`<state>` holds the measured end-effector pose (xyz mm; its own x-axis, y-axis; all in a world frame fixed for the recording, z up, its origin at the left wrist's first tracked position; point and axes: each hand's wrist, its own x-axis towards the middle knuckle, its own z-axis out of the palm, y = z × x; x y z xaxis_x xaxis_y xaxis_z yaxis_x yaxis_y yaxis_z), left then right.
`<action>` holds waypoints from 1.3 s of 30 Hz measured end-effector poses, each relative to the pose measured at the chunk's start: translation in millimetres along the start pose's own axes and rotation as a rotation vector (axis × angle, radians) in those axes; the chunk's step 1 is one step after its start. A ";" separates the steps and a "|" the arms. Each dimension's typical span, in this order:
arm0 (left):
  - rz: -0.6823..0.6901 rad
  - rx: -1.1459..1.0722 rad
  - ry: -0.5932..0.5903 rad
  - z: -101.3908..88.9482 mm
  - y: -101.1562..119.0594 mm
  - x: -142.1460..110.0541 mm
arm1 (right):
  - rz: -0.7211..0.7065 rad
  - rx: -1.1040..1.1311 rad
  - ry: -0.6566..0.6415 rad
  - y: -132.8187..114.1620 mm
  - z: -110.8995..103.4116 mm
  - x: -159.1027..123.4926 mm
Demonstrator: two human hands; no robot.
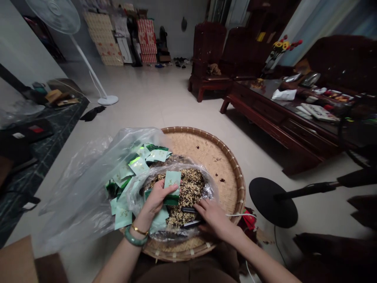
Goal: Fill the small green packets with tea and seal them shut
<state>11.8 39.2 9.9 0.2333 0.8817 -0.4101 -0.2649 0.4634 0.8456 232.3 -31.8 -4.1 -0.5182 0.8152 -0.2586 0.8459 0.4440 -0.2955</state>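
My left hand [157, 197] is closed on a small mint-green packet [172, 179], thumb across its front, held upright above an open clear plastic bag [210, 184]. Loose dried bits [191, 184], cream and dark brown, fill that bag. Lower right, my right hand [213, 218] has its fingers curled on a black two-armed tool [189, 210] with a white cord; its arms stand apart and part of it is hidden under the hand. More mint-green packets [139, 166] lie to the left in a large clear plastic bag [88, 196]. Everything rests on a round woven bamboo tray [240, 177].
A black round stand base [272, 202] is right of the tray, with the white cord [238, 214] running nearby. Beyond are a dark wooden table [282, 125] and a white standing fan [107, 100]. Cardboard [17, 259] sits lower left. Dark scraps [222, 180] dot the tray.
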 end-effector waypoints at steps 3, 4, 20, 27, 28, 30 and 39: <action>-0.023 -0.029 -0.015 0.7 1.6 -2.4 | -0.020 0.057 0.019 1.9 5.1 0.9; -0.029 -0.038 -0.018 0.9 2.4 -3.4 | -0.019 0.084 0.034 3.4 6.0 1.1; 0.015 0.109 -0.037 7.6 -0.2 -12.8 | 0.068 0.666 0.421 36.4 -30.2 4.5; 0.236 0.499 -0.056 11.0 -2.1 -12.9 | -0.023 0.659 0.242 9.9 -74.1 23.6; 0.245 0.520 -0.066 11.8 -2.8 -12.8 | -0.042 0.645 0.234 7.2 -77.4 25.5; 0.247 0.539 -0.082 13.2 -5.3 -12.3 | -0.066 0.611 0.229 3.6 -81.9 28.2; 0.257 0.552 -0.091 15.4 -15.1 -7.6 | -0.049 0.516 0.212 -0.6 -85.9 29.3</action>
<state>28.4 24.1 5.5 0.3115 0.9367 -0.1599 0.1949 0.1017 0.9755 227.4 23.7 67.5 -0.4732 0.8790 -0.0586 0.6229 0.2869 -0.7278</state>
